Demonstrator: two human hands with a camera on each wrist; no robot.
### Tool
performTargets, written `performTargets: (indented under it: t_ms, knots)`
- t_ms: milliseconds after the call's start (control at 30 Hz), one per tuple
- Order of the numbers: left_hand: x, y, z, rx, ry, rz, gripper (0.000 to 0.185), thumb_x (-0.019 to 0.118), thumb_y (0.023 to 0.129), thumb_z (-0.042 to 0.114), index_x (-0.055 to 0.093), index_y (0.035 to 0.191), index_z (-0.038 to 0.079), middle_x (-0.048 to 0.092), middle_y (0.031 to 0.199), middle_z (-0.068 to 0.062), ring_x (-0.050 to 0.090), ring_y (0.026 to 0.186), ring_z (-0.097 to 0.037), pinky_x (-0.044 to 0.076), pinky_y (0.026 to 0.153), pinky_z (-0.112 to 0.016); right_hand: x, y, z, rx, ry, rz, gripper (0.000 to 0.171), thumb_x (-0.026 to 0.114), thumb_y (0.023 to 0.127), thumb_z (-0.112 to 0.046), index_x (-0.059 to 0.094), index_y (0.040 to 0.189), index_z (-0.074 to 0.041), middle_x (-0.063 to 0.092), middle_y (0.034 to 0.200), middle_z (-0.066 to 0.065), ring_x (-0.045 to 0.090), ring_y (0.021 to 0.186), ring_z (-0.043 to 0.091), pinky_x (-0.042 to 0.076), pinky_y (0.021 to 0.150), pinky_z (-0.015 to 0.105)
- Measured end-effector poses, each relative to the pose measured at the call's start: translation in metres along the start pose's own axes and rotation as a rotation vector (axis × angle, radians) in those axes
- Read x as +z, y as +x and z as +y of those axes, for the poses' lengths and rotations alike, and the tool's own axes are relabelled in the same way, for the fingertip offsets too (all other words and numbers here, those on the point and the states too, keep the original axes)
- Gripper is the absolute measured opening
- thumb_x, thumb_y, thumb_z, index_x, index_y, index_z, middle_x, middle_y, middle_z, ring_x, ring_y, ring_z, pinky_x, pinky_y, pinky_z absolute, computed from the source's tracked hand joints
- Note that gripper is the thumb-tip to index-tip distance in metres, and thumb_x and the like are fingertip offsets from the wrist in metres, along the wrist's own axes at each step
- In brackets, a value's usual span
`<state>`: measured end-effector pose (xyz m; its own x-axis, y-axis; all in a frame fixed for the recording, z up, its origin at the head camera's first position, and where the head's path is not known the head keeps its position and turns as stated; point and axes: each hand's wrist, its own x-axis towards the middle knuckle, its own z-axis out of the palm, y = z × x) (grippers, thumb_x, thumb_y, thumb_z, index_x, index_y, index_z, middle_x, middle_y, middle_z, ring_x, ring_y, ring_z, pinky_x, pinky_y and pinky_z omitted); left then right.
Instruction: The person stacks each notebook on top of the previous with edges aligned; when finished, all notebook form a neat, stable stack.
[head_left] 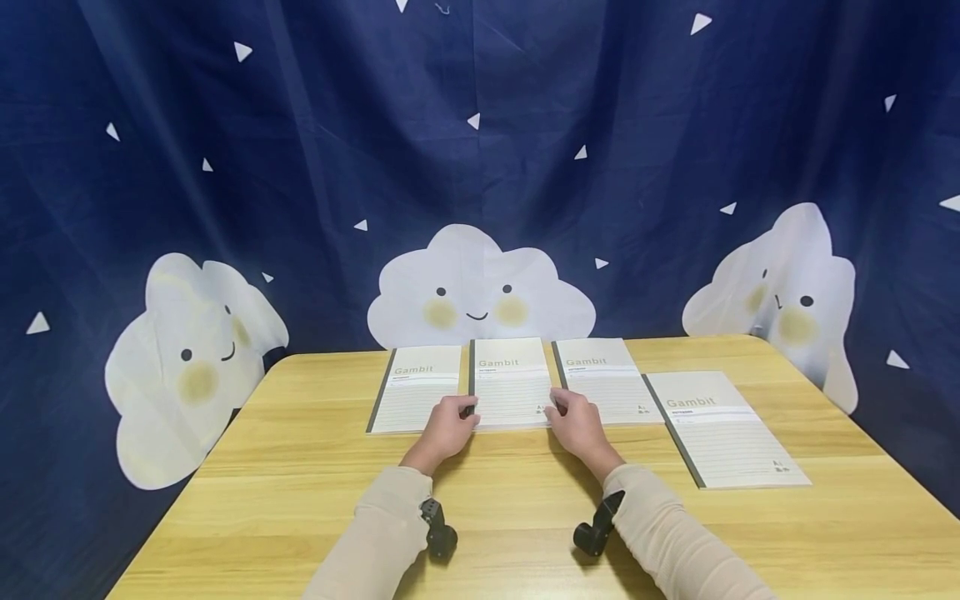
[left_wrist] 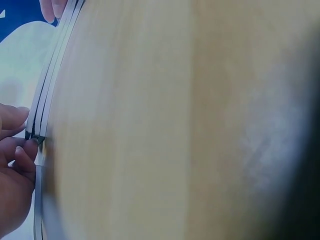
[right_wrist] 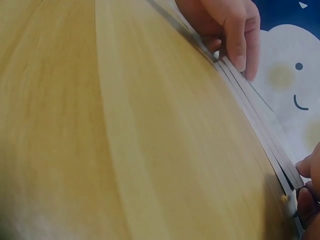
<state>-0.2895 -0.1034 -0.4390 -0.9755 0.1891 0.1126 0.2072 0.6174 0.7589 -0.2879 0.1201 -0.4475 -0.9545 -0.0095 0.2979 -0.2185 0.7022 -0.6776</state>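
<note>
Three pale "Gambit" notebooks lie side by side at the back of a wooden table [head_left: 300,500]. My left hand [head_left: 450,423] pinches the near left corner of the middle notebook [head_left: 512,383]. My right hand [head_left: 573,421] pinches its near right corner. In the left wrist view my left hand [left_wrist: 30,135] has thumb and finger closed on the dark corner of the notebook's thin edge [left_wrist: 52,70]. The right wrist view shows my right hand [right_wrist: 227,52] with the thumb laid over the layered edge of the notebook [right_wrist: 260,125]. Whether the notebook is lifted off the table I cannot tell.
The left notebook [head_left: 416,387] and the right notebook [head_left: 603,379] flank the held one closely. A fourth notebook [head_left: 720,429] lies further right and nearer me. A dark blue curtain with white clouds [head_left: 480,292] hangs behind the table. Bare wood lies in front of my arms.
</note>
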Motion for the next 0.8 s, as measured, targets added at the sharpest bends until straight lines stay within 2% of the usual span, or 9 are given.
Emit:
performTargets:
  t_ms: [67, 133, 233, 333, 500, 533, 667, 800]
  knots:
    - [0.000, 0.000, 0.000, 0.014, 0.012, -0.001, 0.024, 0.058, 0.090, 0.003, 0.065, 0.112, -0.003, 0.064, 0.108, -0.021, 0.057, 0.100, -0.025, 0.051, 0.085, -0.039, 0.000, 0.000, 0.000, 0.000, -0.004, 0.000, 0.029, 0.062, 0.086, -0.006, 0.040, 0.066, -0.008, 0.035, 0.058, -0.001, 0.034, 0.055, 0.015, 0.029, 0.054, 0.027]
    - [0.000, 0.001, 0.000, 0.019, 0.015, 0.004, 0.017, 0.058, 0.090, 0.003, 0.067, 0.103, -0.002, 0.064, 0.095, -0.017, 0.055, 0.087, -0.021, 0.050, 0.075, -0.035, 0.001, 0.000, 0.000, 0.006, -0.006, 0.001, 0.025, 0.062, 0.086, -0.007, 0.045, 0.068, -0.007, 0.041, 0.061, 0.001, 0.039, 0.059, 0.017, 0.032, 0.057, 0.029]
    - [-0.001, 0.001, 0.000, 0.023, 0.013, 0.001, 0.014, 0.058, 0.089, 0.003, 0.067, 0.099, -0.002, 0.062, 0.086, -0.015, 0.050, 0.077, -0.018, 0.046, 0.068, -0.030, 0.001, -0.001, 0.000, 0.015, -0.007, 0.013, 0.008, 0.062, 0.086, -0.008, 0.058, 0.079, -0.006, 0.057, 0.071, 0.003, 0.051, 0.071, 0.019, 0.042, 0.065, 0.033]
    - [-0.001, 0.001, 0.000, 0.023, 0.004, 0.006, 0.017, 0.059, 0.089, 0.002, 0.068, 0.103, -0.001, 0.062, 0.085, -0.011, 0.049, 0.073, -0.015, 0.045, 0.065, -0.027, 0.001, -0.001, 0.000, 0.021, -0.006, 0.005, 0.003, 0.062, 0.086, -0.008, 0.062, 0.086, -0.005, 0.061, 0.077, 0.007, 0.053, 0.075, 0.020, 0.044, 0.068, 0.035]
    - [-0.001, 0.001, 0.002, 0.019, 0.008, 0.002, 0.013, 0.059, 0.089, 0.004, 0.067, 0.098, -0.001, 0.056, 0.075, -0.009, 0.044, 0.065, -0.014, 0.039, 0.058, -0.024, -0.002, 0.000, -0.001, 0.037, 0.014, -0.020, 0.009, 0.060, 0.088, -0.010, 0.061, 0.088, -0.001, 0.058, 0.075, 0.009, 0.050, 0.072, 0.020, 0.041, 0.065, 0.032]
    - [-0.002, 0.001, 0.002, 0.019, 0.011, 0.004, 0.016, 0.060, 0.088, 0.004, 0.067, 0.100, -0.002, 0.056, 0.076, -0.008, 0.044, 0.066, -0.013, 0.040, 0.058, -0.023, -0.002, -0.001, -0.002, 0.042, 0.021, -0.017, 0.012, 0.060, 0.088, -0.010, 0.064, 0.094, -0.001, 0.062, 0.080, 0.009, 0.053, 0.075, 0.020, 0.044, 0.068, 0.033]
    - [-0.001, 0.002, 0.002, 0.013, 0.006, 0.005, 0.010, 0.060, 0.089, 0.009, 0.065, 0.089, 0.000, 0.051, 0.071, -0.006, 0.042, 0.064, -0.013, 0.037, 0.058, -0.024, -0.005, 0.000, -0.003, 0.087, 0.087, -0.036, 0.024, 0.058, 0.089, -0.012, 0.065, 0.108, 0.002, 0.067, 0.096, 0.014, 0.058, 0.088, 0.025, 0.049, 0.080, 0.040]
    - [0.001, 0.003, 0.004, 0.023, 0.012, 0.025, 0.022, 0.060, 0.091, 0.012, 0.053, 0.076, -0.004, 0.041, 0.064, -0.007, 0.038, 0.059, -0.016, 0.035, 0.055, -0.026, -0.012, 0.002, -0.004, 0.143, 0.151, -0.054, 0.034, 0.056, 0.090, -0.013, 0.060, 0.119, 0.004, 0.065, 0.110, 0.020, 0.060, 0.103, 0.031, 0.047, 0.092, 0.044]
